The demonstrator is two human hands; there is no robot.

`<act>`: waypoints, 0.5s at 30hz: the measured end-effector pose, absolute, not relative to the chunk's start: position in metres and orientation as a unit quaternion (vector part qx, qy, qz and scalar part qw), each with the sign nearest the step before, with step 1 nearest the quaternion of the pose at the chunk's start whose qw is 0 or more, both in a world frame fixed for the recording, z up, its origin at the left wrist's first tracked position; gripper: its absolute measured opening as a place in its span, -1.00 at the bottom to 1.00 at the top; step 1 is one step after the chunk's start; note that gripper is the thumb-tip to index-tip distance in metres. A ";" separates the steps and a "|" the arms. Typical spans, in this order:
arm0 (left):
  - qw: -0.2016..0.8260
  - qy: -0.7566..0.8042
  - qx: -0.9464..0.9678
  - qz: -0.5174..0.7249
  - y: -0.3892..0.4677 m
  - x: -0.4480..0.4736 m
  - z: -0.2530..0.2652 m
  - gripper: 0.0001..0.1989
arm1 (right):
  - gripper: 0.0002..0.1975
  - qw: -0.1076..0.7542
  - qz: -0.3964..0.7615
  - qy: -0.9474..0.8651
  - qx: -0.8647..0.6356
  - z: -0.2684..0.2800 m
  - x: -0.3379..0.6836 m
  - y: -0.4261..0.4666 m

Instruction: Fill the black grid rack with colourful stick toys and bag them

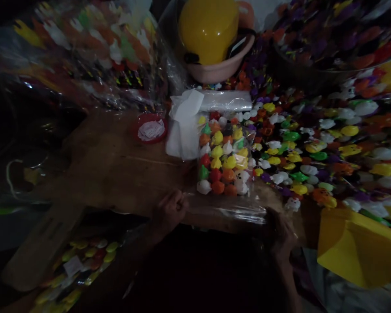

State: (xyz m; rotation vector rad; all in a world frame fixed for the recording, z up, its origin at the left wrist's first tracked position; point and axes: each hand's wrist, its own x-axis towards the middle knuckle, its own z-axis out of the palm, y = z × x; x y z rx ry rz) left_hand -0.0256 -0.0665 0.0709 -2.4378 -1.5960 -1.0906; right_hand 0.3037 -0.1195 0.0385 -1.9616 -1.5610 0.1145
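right hand (283,234) — grip lost in shadow; yellow dome (208,32) — top cut off.

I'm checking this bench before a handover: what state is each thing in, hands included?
Clear bag: lying down, partly filled with coloured figures; sealing unclear.
Left hand: closed on the bag's near-left corner.
Right hand: at its near-right corner; too dark to tell closure.
Red dish: holding paper slips.
Pink basin: holding a yellow rounded object.
Loose figures: heaped, unbagged.
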 end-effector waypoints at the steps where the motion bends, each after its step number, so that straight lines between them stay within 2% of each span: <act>1: 0.013 -0.513 -0.784 -0.349 -0.068 -0.024 0.069 -0.77 | -0.64 0.305 0.024 -0.585 -0.751 0.034 0.305 -0.124; 3: -0.001 -0.503 -0.795 -0.340 -0.070 -0.019 0.066 -0.77 | -0.62 0.287 0.024 -0.573 -0.767 0.033 0.305 -0.129; 4: -0.007 -0.496 -0.801 -0.335 -0.071 -0.017 0.065 -0.77 | -0.62 0.272 0.060 -0.582 -0.764 0.037 0.303 -0.129; 8: -0.028 -0.454 -0.836 -0.306 -0.073 -0.023 0.069 -0.78 | -0.68 0.162 0.344 -0.663 -0.645 0.078 0.301 -0.128; 10: -0.039 -0.435 -0.853 -0.287 -0.074 -0.033 0.069 -0.78 | -0.69 0.124 0.434 -0.664 -0.597 0.103 0.310 -0.126; 12: -0.039 -0.443 -0.854 -0.270 -0.075 -0.041 0.066 -0.78 | -0.73 0.122 0.474 -0.657 -0.573 0.125 0.325 -0.115; 13: -0.037 -0.456 -0.848 -0.269 -0.075 -0.043 0.063 -0.79 | -0.69 0.135 0.481 -0.654 -0.568 0.134 0.332 -0.105; 15: -0.043 -0.494 -0.823 -0.278 -0.078 -0.043 0.058 -0.88 | -0.48 0.198 0.432 -0.639 -0.604 0.146 0.341 -0.074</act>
